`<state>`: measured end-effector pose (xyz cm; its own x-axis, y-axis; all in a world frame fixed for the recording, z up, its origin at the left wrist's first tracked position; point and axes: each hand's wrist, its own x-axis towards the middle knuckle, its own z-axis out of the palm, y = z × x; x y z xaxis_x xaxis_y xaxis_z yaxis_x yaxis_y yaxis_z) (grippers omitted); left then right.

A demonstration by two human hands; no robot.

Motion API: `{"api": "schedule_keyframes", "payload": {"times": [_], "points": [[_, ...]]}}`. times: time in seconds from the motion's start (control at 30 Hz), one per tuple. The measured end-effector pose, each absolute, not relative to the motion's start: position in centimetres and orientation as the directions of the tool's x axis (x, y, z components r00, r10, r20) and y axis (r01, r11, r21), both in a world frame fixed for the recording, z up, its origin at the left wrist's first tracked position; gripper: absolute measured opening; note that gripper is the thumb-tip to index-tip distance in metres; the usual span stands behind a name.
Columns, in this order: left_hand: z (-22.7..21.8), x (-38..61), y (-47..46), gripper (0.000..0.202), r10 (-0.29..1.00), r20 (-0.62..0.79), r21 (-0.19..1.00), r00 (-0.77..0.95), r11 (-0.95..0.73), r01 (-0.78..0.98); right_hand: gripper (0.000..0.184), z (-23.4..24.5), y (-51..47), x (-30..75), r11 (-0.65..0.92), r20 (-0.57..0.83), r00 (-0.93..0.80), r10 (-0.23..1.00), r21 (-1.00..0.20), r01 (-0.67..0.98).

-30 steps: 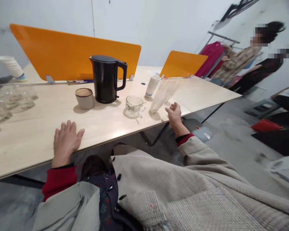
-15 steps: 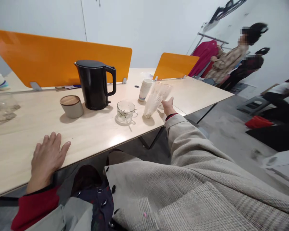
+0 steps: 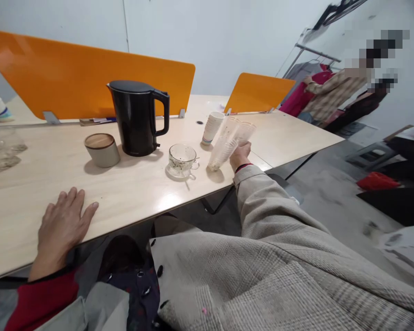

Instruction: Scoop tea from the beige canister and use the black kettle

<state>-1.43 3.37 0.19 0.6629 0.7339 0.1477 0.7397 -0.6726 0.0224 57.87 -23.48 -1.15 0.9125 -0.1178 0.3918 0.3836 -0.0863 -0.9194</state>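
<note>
My right hand [image 3: 240, 155] is stretched out to a leaning stack of clear plastic cups [image 3: 223, 148] and grips a clear cup [image 3: 244, 133] at its top end. A stack of white paper cups [image 3: 212, 126] stands just behind. A glass mug [image 3: 181, 159] on its saucer sits to the left of the clear stack. My left hand [image 3: 64, 224] lies flat on the near edge of the pale wooden table [image 3: 55, 184], fingers spread, holding nothing.
A black electric kettle [image 3: 137, 117] and a grey jar with a wooden lid [image 3: 102, 149] stand mid-table before an orange divider [image 3: 89, 76]. Glassware [image 3: 2, 147] sits far left. People stand by a clothes rack [image 3: 317, 82] at the right.
My right hand reached forward from the table edge to the clear plastic cups and closed on one. My left hand stayed flat on the table.
</note>
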Motion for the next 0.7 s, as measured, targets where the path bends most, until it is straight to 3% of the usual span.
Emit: {"api": "schedule_keyframes", "payload": {"times": [0.1,0.17,0.43,0.7], "points": [[0.2,-1.3,3.4,0.089,0.729,0.141,0.019,0.669,-0.678,0.735,0.053,-0.9,-25.4,57.5,-0.065,0.276,0.923,-0.268,-0.961,0.268],[0.2,-1.3,3.4,0.089,0.725,0.145,0.022,0.673,-0.683,0.731,0.052,-0.6,-27.3,57.6,-0.099,0.280,0.919,-0.276,-0.960,0.263],[0.6,-1.1,3.7,0.093,0.708,0.121,0.029,0.696,-0.703,0.710,0.056,-1.6,-33.0,55.2,-0.259,0.338,0.925,-0.173,-0.922,0.288],[0.8,-1.1,3.6,0.091,0.704,0.144,0.015,0.696,-0.704,0.710,0.056,-2.7,-33.2,53.9,-0.122,0.295,0.950,-0.101,-0.951,0.282]]}}
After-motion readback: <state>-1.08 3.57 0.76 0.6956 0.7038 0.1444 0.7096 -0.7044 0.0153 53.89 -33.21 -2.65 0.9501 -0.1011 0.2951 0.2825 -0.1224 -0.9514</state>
